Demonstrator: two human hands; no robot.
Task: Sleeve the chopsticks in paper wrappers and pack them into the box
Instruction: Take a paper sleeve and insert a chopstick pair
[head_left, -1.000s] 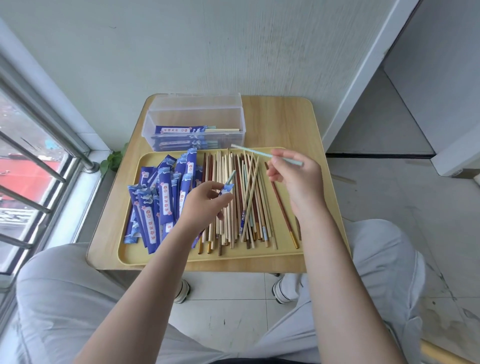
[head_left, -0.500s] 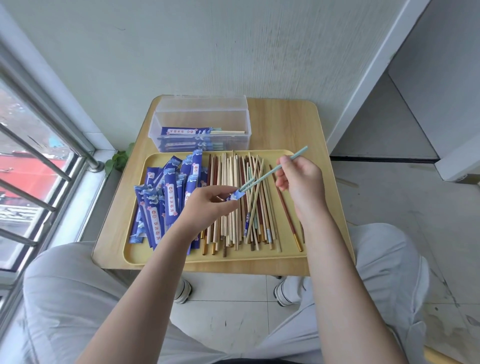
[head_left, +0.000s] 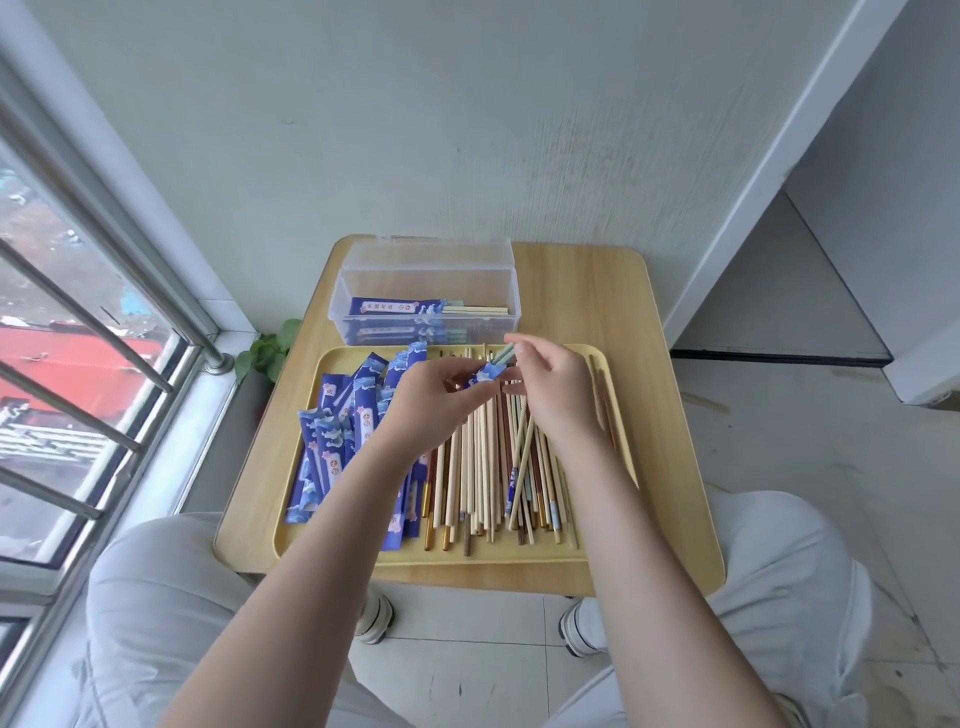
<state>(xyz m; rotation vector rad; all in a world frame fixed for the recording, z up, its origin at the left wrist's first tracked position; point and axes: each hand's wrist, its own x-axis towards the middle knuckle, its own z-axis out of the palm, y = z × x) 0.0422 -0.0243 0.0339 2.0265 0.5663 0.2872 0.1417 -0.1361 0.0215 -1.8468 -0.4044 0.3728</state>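
**A:** ok so why's everything laid out like that? starting at the left, the spare blue wrappers (head_left: 343, 436) are fanned on the left side of the yellow tray (head_left: 582, 556), and the bare chopsticks (head_left: 483, 478) are piled right beside them.

**B:** my guess is it's one supply per hand. Left hand (head_left: 431, 402) sits over the wrapper side, and it's pinching a blue wrapper (head_left: 485, 373) with the mouth pointing right. Holding it near the opening probably keeps the paper from folding up.

**A:** and the right hand (head_left: 553, 395)?

**B:** fingers curled round the pale green chopsticks (head_left: 503, 355), gripping close to the wrapper mouth. Only a short bit shows between the two hands, so I'd say they're mostly inside the sleeve already. Can't tell if it's one stick or a pair tbh.

**A:** the box?

**B:** clear box (head_left: 514, 291) is behind the tray, lid open, with a few sleeved sets (head_left: 400, 306) lying flat in it. Just past the tray, so dropping one in should be a short reach forward.
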